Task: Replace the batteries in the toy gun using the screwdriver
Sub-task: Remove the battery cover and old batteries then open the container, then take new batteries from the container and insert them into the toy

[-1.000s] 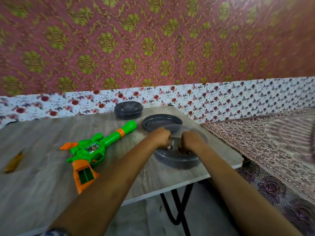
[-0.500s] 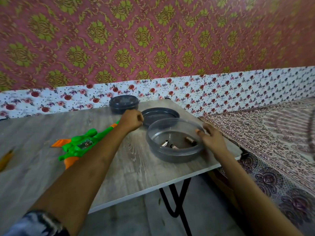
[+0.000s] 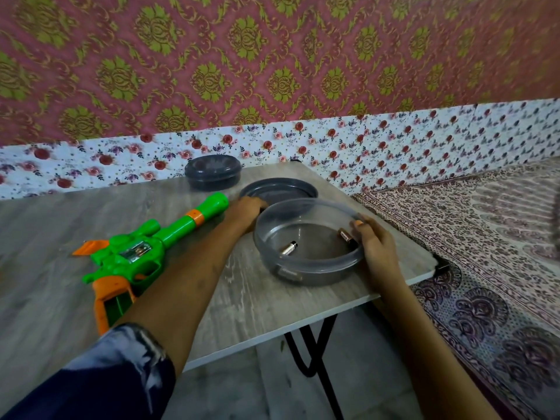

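The green and orange toy gun [image 3: 136, 256] lies flat on the table, its grip compartment uncovered. A grey see-through container [image 3: 309, 274] stands near the table's right corner with two batteries [image 3: 289, 247] inside, lying apart from each other. My right hand [image 3: 375, 253] holds the container's right wall, thumb over the rim. My left hand [image 3: 245, 212] reaches past the gun's muzzle, its curled fingers at the near rim of the loose lid [image 3: 278, 190]. Whether they grip the lid is hidden. No screwdriver is in view.
A second grey container [image 3: 212, 172], closed, stands at the back by the floral wall. The wooden table [image 3: 242, 304] ends just right of the open container, on black metal legs. A patterned bedspread [image 3: 485, 237] lies to the right, below table height.
Both hands were inside the container a second ago. My left hand has come out and moved back-left to the lid. My right hand has shifted to the container's right rim.
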The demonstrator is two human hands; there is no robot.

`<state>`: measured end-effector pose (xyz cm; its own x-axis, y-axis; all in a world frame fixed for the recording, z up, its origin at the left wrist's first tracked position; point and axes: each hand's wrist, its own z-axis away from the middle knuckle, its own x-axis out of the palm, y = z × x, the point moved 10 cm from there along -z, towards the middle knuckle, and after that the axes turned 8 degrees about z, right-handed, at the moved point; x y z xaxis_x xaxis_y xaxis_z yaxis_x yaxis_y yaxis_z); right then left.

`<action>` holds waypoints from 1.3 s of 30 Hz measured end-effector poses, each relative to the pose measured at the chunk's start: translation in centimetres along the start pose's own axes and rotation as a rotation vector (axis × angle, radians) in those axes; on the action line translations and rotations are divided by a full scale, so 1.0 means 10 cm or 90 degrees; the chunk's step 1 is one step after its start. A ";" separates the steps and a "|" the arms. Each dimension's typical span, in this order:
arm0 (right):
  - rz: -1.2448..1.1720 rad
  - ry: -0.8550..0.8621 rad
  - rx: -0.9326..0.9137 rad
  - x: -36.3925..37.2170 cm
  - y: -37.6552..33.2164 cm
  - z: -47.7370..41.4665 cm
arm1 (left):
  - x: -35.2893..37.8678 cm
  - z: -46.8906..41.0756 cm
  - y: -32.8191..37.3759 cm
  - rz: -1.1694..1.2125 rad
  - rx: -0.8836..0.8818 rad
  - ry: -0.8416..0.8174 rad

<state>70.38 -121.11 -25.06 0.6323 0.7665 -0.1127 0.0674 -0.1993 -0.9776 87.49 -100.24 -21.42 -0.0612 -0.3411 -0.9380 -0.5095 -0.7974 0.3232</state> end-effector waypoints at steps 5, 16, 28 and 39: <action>0.013 0.002 -0.006 0.00 -0.01 -0.02 | -0.23 -0.03 -0.01 0.120 0.031 0.113; 0.011 -0.005 -0.027 0.01 -0.06 0.05 | -1.20 0.30 -0.08 0.669 -0.050 0.344; 0.039 0.001 -0.024 0.00 -0.16 0.15 | -0.16 1.00 -0.41 1.100 -0.367 0.133; 0.070 0.001 0.044 -0.04 -0.11 0.27 | 0.03 0.81 -0.09 0.822 -0.262 0.093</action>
<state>67.92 -119.57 -24.43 0.6341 0.7414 -0.2194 -0.0552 -0.2397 -0.9693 80.98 -95.62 -22.99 -0.1906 -0.9790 0.0718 0.1331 0.0467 0.9900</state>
